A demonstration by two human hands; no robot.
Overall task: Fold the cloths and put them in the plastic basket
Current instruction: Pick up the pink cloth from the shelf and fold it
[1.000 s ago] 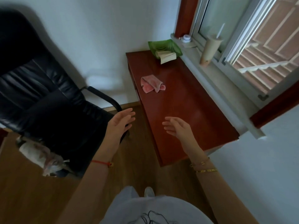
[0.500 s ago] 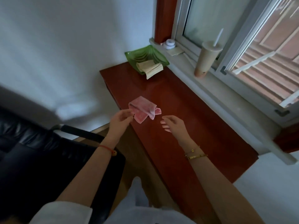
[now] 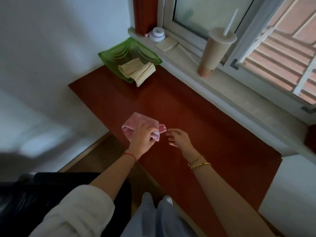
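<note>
The left hand (image 3: 142, 136) grasps the crumpled pink terry cloth (image 3: 136, 121) in a bunch, with its fingers curled round a wad of fabric rather than a corner. That is the likeliest source of trouble. If the cloth is lifted this way it will probably hang in a lump, and a fold made from it would come out crooked or thick. The cloth also lies close to the left edge of the dark red wooden table (image 3: 196, 117), on the near side of the green ribbed plastic basket (image 3: 109, 56) and well apart from it. A loose corner could slide over that edge if the grasp slackens.

In the basket a folded cream cloth (image 3: 136, 71) already overhangs the near rim. A second cloth dropped carelessly on top might nudge it out. To the right of the basket a tall paper cup with a straw (image 3: 212, 55) stands on the pale windowsill (image 3: 239, 93), and a wide sweep of the arm could tip it.

As for pose, the left forearm reaches forward with the wrist bent down and the knuckles uppermost over the cloth. The right hand (image 3: 178, 139) is released, its fingers loosely spread and pointing at the cloth's right corner. It is just beside that corner, and I cannot tell whether it touches.
</note>
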